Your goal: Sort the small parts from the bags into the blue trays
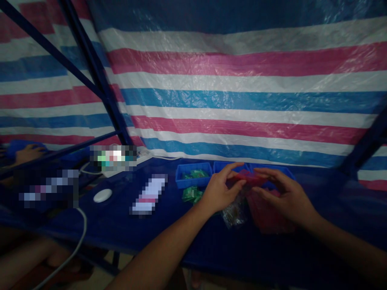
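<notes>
red packet [250, 178] above dark blue table [121, 225], striped tarp wall [242, 100] behind

We see a striped tarp [242, 100] behind the worktop's [121, 225] far edge. Near its left edge lie a white disc [102, 195] and a grey cable [85, 227].

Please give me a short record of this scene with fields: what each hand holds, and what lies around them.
surface: dark blue table, striped tarp behind
left hand: pinches the top of a red plastic bag
right hand: grips the same bag from the other side
near the hands: clear bag; loose green packets; blue tray with more green packets
farther left: white round object, grey cable
</notes>
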The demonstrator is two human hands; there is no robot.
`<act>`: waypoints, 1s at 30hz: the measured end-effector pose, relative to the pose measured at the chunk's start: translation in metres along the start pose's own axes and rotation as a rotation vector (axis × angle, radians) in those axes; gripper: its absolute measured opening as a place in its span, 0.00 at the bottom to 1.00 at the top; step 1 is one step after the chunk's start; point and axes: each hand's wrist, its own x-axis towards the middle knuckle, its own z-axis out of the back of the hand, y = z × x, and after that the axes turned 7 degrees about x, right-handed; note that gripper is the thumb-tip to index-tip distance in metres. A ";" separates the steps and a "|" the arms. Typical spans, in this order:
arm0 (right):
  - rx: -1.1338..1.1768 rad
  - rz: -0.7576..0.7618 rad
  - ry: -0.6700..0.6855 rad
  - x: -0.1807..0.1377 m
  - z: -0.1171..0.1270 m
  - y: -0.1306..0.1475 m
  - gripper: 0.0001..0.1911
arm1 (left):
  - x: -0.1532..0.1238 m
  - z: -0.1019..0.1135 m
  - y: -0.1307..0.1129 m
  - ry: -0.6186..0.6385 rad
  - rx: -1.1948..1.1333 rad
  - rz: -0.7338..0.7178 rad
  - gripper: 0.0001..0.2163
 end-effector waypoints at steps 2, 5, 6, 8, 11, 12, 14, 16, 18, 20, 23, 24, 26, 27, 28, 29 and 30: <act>0.041 -0.048 -0.031 0.001 0.000 0.001 0.24 | 0.000 -0.001 0.000 0.005 -0.027 0.011 0.23; 0.175 -0.137 -0.028 0.003 -0.002 0.005 0.23 | -0.001 -0.003 0.000 0.011 -0.043 0.029 0.22; 0.228 -0.159 -0.013 0.003 -0.003 0.006 0.23 | -0.001 -0.004 0.001 0.009 -0.036 0.038 0.22; 0.319 -0.190 0.022 0.003 -0.006 0.009 0.25 | 0.000 -0.005 0.001 0.004 -0.031 0.055 0.21; 0.369 -0.230 0.090 0.003 -0.010 0.012 0.33 | 0.001 -0.005 0.002 -0.007 -0.131 0.085 0.19; 0.374 -0.249 0.119 0.003 -0.011 0.013 0.33 | 0.001 -0.006 0.003 -0.015 -0.184 0.096 0.18; 0.399 -0.299 0.172 0.004 -0.012 0.014 0.30 | 0.002 -0.007 0.004 -0.033 -0.266 0.110 0.16; 0.440 -0.339 0.161 0.006 -0.011 0.015 0.26 | 0.003 -0.008 0.006 -0.060 -0.293 0.112 0.16; 0.460 -0.358 0.079 0.009 -0.008 0.015 0.26 | 0.003 -0.009 0.009 -0.089 -0.284 0.112 0.19; 0.460 -0.366 -0.015 0.011 -0.006 0.015 0.28 | 0.003 -0.011 0.013 -0.102 -0.280 0.116 0.23; 0.480 -0.378 -0.059 0.013 -0.004 0.015 0.31 | 0.004 -0.013 0.018 -0.091 -0.300 0.113 0.32; 0.480 -0.375 -0.064 0.013 -0.004 0.015 0.32 | 0.004 -0.013 0.019 -0.087 -0.306 0.108 0.35; 0.460 -0.355 -0.080 0.016 -0.001 0.013 0.36 | 0.004 -0.013 0.021 -0.095 -0.298 0.102 0.37; 0.436 -0.337 -0.093 0.019 0.003 0.010 0.38 | 0.004 -0.012 0.021 -0.103 -0.285 0.099 0.37; 0.400 -0.316 -0.107 0.022 0.008 0.005 0.40 | 0.004 -0.011 0.022 -0.114 -0.265 0.095 0.36; 0.355 -0.291 -0.123 0.026 0.015 -0.001 0.42 | 0.004 -0.010 0.023 -0.124 -0.241 0.090 0.35; 0.280 -0.263 -0.144 0.029 0.023 -0.008 0.41 | 0.004 -0.009 0.023 -0.130 -0.213 0.086 0.33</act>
